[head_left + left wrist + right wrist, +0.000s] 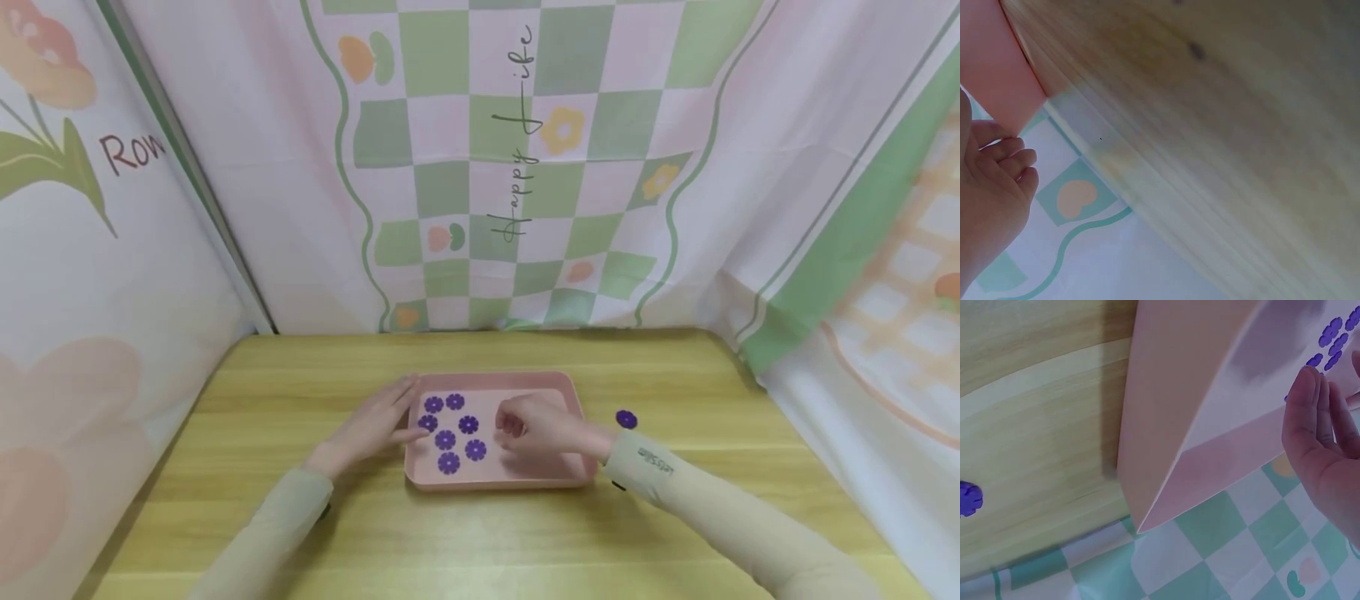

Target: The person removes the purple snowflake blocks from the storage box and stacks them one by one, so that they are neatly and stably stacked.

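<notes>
A pink rectangular tray (502,486) stands on the wooden table. Several purple notched discs, shaped like flowers, lie flat in its left half; one purple disc (468,425) is nearest my right hand. My left hand (371,425) rests along the tray's left end, fingers at the far left corner and thumb reaching over the rim. Over the tray's middle, my right hand (536,423) hovers with loosely bent fingers (1304,394); I see nothing held in them. Part of the right hand's thumb side lies outside the right wrist view.
A single purple disc (626,419) lies on the wooden table (480,542) to the right of the tray, also seen in the right wrist view. A checked green and white curtain (498,167) hangs behind the table's far edge, with printed cloths at both sides.
</notes>
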A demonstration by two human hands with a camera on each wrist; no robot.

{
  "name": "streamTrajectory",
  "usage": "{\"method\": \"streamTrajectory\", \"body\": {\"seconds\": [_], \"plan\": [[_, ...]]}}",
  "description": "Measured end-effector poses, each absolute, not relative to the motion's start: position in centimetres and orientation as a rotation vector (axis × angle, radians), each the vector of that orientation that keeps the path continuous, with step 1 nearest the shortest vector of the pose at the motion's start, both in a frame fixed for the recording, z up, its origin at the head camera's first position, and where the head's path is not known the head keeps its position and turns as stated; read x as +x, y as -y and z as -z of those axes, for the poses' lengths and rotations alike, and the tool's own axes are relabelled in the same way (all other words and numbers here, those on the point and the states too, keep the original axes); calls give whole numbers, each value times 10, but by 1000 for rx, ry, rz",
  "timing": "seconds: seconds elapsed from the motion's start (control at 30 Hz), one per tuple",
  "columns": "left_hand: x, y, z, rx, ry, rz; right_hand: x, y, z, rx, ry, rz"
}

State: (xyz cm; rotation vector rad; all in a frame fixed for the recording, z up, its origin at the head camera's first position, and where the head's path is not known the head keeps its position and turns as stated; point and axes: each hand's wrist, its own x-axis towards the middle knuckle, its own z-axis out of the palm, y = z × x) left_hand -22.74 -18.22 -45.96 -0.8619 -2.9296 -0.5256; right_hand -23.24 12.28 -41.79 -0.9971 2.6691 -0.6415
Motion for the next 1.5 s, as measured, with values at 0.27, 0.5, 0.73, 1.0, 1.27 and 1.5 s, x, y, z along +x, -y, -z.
{"method": "streamTrajectory", "body": {"seconds": [0.27,0.5,0.73,1.0,1.27,1.5], "plan": [[-227,183,460,-863,2929,515,-232,-113,424,-962,-2653,635],[-227,183,460,-874,2912,513,-231,-105,428,-1004,-2640,628],[-229,184,463,-867,2924,499,-232,-99,432,-1020,-2599,660],[-231,185,466,-868,2930,502,-232,-95,439,-1012,-2631,634],[-230,184,463,-865,2935,524,-230,-91,443,-951,-2662,590],[-230,184,462,-871,2929,523,-228,-88,446,-945,-2707,533]]}}
